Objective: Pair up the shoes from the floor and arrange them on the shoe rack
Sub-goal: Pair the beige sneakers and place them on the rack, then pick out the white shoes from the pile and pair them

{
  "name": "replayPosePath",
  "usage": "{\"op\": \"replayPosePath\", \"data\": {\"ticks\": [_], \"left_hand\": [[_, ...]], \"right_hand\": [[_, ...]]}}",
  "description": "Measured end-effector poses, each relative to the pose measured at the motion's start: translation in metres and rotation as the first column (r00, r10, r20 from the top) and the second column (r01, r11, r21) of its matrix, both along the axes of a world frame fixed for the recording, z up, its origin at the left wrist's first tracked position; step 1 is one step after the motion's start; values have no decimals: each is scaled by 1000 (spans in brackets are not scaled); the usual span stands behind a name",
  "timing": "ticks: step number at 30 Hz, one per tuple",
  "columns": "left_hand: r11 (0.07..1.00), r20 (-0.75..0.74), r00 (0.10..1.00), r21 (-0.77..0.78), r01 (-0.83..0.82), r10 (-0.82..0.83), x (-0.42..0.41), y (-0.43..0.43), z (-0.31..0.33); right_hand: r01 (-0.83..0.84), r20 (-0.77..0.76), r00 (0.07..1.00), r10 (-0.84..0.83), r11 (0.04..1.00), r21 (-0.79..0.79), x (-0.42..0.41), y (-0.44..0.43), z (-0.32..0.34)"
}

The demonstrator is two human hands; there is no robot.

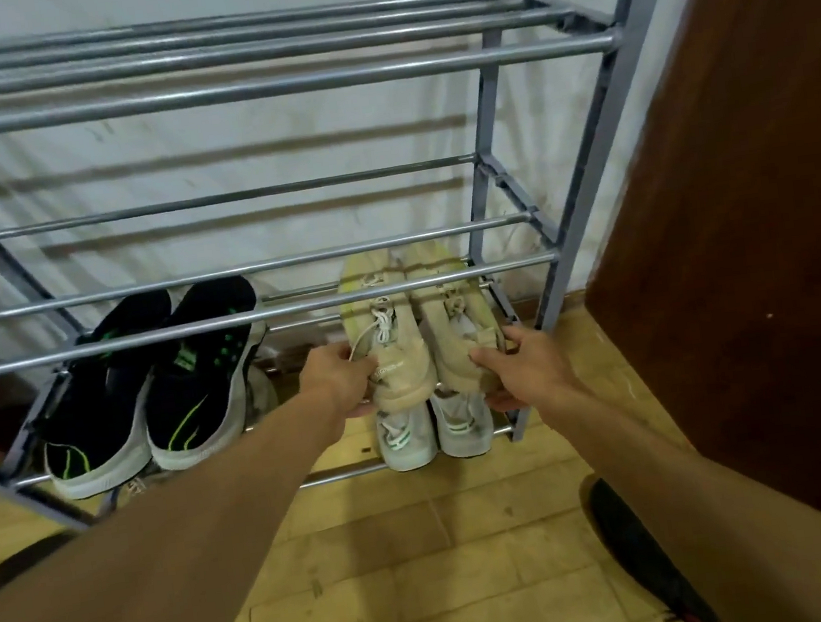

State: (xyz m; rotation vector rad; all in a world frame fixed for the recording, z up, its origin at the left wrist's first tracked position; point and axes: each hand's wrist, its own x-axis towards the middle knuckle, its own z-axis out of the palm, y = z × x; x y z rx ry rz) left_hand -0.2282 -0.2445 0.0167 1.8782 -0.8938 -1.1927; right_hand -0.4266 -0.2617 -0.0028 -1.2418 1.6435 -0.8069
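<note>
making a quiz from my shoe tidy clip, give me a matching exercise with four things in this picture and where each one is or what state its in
Things
1. black and green sneakers
2. beige sneakers
3. pale grey sneakers
4. dark shoe

Places or states
a. on the floor tiles, off the shoe rack
b. gripped at the heels by the left hand and right hand
c. on the lowest tier, under the beige pair
d. on the left of the rack, no hand on them

Pairs: 1-d, 2-b, 3-c, 4-a
</note>
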Motion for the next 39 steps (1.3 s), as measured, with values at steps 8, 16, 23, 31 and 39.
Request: {"op": "replayPosePath", "data": {"ticks": [8, 16, 23, 31, 39], "left_hand": [[998, 28, 998, 28, 49, -50, -17, 40, 31], [965, 120, 958, -8, 263, -260, -76, 140, 90], [826, 89, 821, 26, 564, -563, -175, 237, 88], [479, 221, 444, 142, 866, -868, -238, 345, 34], [216, 312, 107, 341, 915, -944, -217, 376, -6]], "right_hand": [[-133, -105, 985, 137, 990, 38, -19, 43, 28], [-211, -144, 960, 242, 957, 200, -107, 147, 61], [-165, -189, 952, 242, 923, 348, -192, 251, 56], [33, -229, 971, 69, 910, 413, -240, 366, 9], [224, -367, 930, 7, 782, 581, -256, 458, -74]]}}
